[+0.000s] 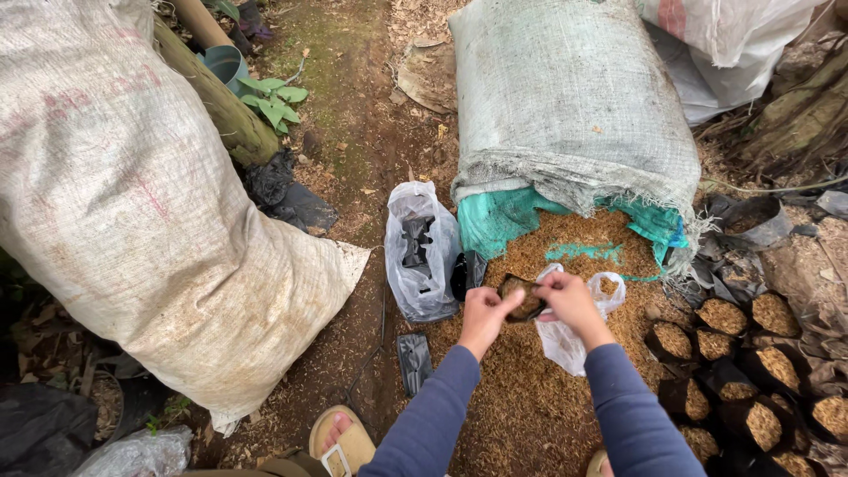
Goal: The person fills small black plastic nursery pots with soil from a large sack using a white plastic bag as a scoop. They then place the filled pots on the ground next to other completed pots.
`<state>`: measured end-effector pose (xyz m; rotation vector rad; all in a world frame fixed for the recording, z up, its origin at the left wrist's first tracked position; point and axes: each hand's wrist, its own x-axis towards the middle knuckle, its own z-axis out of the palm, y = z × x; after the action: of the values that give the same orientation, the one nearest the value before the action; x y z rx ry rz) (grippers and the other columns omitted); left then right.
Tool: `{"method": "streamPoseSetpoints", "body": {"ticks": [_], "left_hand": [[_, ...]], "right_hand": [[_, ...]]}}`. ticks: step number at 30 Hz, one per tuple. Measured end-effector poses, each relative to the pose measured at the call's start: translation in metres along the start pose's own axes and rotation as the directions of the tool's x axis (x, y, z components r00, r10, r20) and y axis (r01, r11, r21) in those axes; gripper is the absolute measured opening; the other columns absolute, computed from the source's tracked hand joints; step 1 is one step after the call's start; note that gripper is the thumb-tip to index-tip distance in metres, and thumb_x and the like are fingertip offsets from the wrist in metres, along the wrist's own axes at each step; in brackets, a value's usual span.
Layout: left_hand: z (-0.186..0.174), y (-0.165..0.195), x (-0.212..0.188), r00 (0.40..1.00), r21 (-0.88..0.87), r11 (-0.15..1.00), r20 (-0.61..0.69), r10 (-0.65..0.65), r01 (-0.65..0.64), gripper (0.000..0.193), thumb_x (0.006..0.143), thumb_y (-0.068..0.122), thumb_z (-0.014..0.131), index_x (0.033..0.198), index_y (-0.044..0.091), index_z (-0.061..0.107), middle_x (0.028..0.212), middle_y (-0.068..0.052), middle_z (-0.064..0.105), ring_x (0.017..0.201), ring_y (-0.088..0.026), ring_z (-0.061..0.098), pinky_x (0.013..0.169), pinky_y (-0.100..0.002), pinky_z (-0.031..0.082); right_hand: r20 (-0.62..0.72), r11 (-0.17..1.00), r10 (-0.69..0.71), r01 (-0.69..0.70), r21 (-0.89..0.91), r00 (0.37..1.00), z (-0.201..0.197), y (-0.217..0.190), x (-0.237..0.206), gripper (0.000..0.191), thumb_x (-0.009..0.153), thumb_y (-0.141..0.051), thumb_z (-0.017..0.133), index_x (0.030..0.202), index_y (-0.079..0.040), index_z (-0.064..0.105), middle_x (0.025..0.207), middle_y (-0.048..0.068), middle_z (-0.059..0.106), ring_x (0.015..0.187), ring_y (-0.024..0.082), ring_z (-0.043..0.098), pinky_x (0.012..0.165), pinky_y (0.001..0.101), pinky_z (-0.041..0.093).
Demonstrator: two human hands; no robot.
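Small black bag [521, 298], mouth open, partly filled with husk, held over the husk pile [530, 389] by left hand [484, 315] and right hand [568, 299], fingers pinched on its rim. At 3 o'clock, filled black bags [751, 371] of husk stand in rows; at 12 o'clock, a grey sack [574, 97] spills husk.

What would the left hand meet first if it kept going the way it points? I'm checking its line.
Likely the small dark bag the left hand already pinches, then the husk pile; depth is unclear.
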<state>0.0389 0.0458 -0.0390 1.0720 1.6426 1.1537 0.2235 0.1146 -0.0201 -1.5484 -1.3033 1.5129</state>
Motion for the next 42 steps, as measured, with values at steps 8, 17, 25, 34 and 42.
{"method": "streamPoseSetpoints", "body": {"ticks": [8, 17, 25, 34, 42], "left_hand": [[0.0, 0.032, -0.012, 0.765, -0.682, 0.351, 0.6, -0.233, 0.642, 0.077, 0.093, 0.069, 0.042, 0.15, 0.017, 0.04, 0.154, -0.018, 0.043, 0.134, -0.044, 0.049, 0.11, -0.06, 0.041], [0.0, 0.036, -0.014, 0.748, -0.69, 0.316, 0.653, -0.118, 0.652, 0.043, 0.102, 0.041, 0.052, 0.134, 0.011, 0.054, 0.138, -0.013, 0.056, 0.122, -0.033, 0.063, 0.102, -0.056, 0.055], [0.005, 0.015, -0.005, 0.783, -0.721, 0.313, 0.601, -0.161, 0.618, 0.043, 0.104, 0.046, 0.06, 0.124, 0.008, 0.056, 0.118, -0.012, 0.061, 0.102, -0.029, 0.066, 0.083, -0.045, 0.059], [0.004, 0.028, -0.005, 0.846, -0.835, 0.136, 0.528, -0.072, 0.533, 0.052, 0.106, 0.036, 0.048, 0.144, 0.0, 0.051, 0.146, -0.021, 0.055, 0.132, -0.035, 0.058, 0.108, -0.052, 0.056], [0.021, 0.035, -0.021, 0.795, -0.745, 0.302, 0.601, -0.081, 0.594, 0.072, 0.096, 0.064, 0.049, 0.148, 0.016, 0.043, 0.147, -0.013, 0.052, 0.136, -0.035, 0.048, 0.107, -0.053, 0.042]], "right_hand": [[0.121, 0.999, -0.047, 0.049, -0.015, 0.992, -0.022, -0.061, -0.029, 0.012, 0.086, -0.011, 0.073, 0.091, -0.005, 0.063, 0.086, 0.005, 0.065, 0.069, 0.017, 0.066, 0.056, 0.0369, 0.062], [-0.059, 0.762, -0.482, 0.385, -0.52, 0.874, -0.005, -0.086, -0.053, 0.017, 0.082, -0.021, 0.077, 0.094, -0.009, 0.077, 0.081, 0.011, 0.077, 0.073, 0.025, 0.077, 0.07, 0.0399, 0.059], [-0.133, 0.747, -0.482, 0.327, -0.578, 0.866, 0.011, -0.098, -0.067, 0.015, 0.085, -0.023, 0.076, 0.094, -0.012, 0.078, 0.08, 0.014, 0.076, 0.073, 0.03, 0.076, 0.07, 0.0425, 0.058], [-0.086, 0.668, -0.454, 0.274, -0.692, 0.887, -0.006, -0.103, -0.073, 0.024, 0.077, -0.028, 0.082, 0.09, -0.009, 0.077, 0.092, 0.015, 0.074, 0.087, 0.034, 0.073, 0.079, 0.0455, 0.057], [-0.067, 0.654, -0.554, 0.384, -0.652, 0.83, -0.03, -0.106, -0.094, 0.018, 0.08, -0.022, 0.079, 0.085, -0.006, 0.073, 0.085, 0.015, 0.072, 0.078, 0.033, 0.072, 0.072, 0.0428, 0.056]]}}
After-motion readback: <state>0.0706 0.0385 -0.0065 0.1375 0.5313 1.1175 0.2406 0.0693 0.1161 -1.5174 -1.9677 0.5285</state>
